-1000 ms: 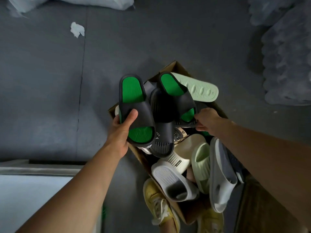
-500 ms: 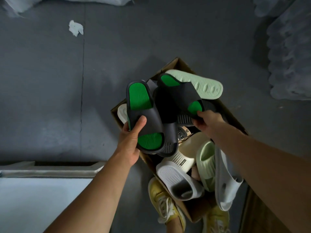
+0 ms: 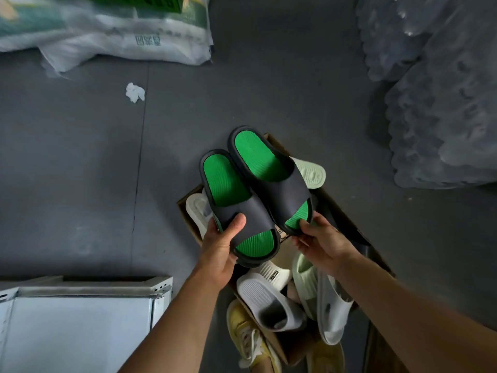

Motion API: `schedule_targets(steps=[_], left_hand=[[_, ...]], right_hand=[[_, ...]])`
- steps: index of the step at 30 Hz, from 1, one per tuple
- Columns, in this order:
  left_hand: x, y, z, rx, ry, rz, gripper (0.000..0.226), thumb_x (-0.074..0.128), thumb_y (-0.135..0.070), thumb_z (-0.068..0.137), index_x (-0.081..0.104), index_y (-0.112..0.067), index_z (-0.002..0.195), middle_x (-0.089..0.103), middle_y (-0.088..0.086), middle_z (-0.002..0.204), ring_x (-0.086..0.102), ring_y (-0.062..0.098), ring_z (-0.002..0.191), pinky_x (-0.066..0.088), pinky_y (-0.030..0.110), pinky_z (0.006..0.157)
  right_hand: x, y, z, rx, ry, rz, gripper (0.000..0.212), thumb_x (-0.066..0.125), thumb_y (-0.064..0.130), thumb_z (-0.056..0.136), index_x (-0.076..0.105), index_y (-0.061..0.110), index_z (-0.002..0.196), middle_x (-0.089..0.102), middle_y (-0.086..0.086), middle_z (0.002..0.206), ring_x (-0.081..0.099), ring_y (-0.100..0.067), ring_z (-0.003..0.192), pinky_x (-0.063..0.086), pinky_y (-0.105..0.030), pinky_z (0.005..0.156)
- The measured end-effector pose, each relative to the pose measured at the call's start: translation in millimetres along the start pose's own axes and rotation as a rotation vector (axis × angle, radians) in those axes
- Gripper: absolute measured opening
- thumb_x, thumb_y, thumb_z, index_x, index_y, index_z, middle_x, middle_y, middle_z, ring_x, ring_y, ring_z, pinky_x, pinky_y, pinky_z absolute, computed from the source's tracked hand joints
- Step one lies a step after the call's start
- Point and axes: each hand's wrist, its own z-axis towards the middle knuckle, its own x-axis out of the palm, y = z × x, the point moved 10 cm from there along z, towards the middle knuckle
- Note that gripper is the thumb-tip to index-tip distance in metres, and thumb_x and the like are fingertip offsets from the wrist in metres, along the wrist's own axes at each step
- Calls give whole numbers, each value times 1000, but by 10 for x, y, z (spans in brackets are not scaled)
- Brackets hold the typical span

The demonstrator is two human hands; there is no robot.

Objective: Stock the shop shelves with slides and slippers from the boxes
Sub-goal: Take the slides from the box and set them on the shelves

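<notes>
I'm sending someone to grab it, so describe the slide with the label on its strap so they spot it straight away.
Find the open cardboard box of slides on the grey floor, beneath the black and green pair held in both hands. At its near end lies a white slide with a ribbed strap. It alone shows a small dark label on that strap; the neighbours to its right are plain pale green and white.

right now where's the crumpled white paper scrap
In the head view the crumpled white paper scrap lies on the grey floor, upper left, just below the white sacks and well left of the cardboard box.
</notes>
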Motion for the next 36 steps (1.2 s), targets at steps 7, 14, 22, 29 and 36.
schedule_targets(steps=[7, 14, 22, 29, 36], left_hand=[[204, 162, -172, -7, 41, -56, 56, 73, -18, 70, 58, -23, 123, 69, 6, 120, 66, 26, 108, 57, 41, 74], [296, 732, -231, -71, 7, -134, 64, 74, -17, 69, 56, -20, 131, 67, 7, 125, 63, 26, 116, 55, 41, 86], [419, 1121, -309, -28, -47, -180, 77, 83, -17, 65, 53, -23, 136, 65, 6, 129, 61, 26, 120, 43, 52, 107], [726, 1078, -383, -28, -21, -241, 95, 94, -24, 53, 52, -22, 138, 63, 8, 131, 61, 28, 119, 43, 52, 107], [1014, 1109, -511, -83, 79, -373, 111, 99, -29, 44, 48, -19, 142, 59, 11, 136, 58, 30, 124, 40, 51, 109]], right_hand=[[-79, 262, -209, -45, 28, -103, 31, 45, -4, 93, 58, 16, 114, 65, -9, 90, 60, -18, 70, 48, -31, 61], [-541, 167, -261, -11, -48, -89, 30, 41, 2, 97, 59, 18, 115, 64, -11, 97, 59, -22, 77, 54, -45, 69], [-875, 167, -294, -179, -309, -104, 34, 41, 13, 101, 49, 33, 127, 63, -7, 115, 65, -31, 96, 52, -55, 83], [-755, 500, -477, -462, -585, -321, 38, 46, 26, 93, 48, 36, 130, 57, -7, 129, 55, -30, 115, 45, -52, 101], [-603, 804, -678, -571, -621, -576, 31, 38, 26, 99, 43, 39, 127, 57, -7, 122, 54, -30, 105, 45, -47, 95]])
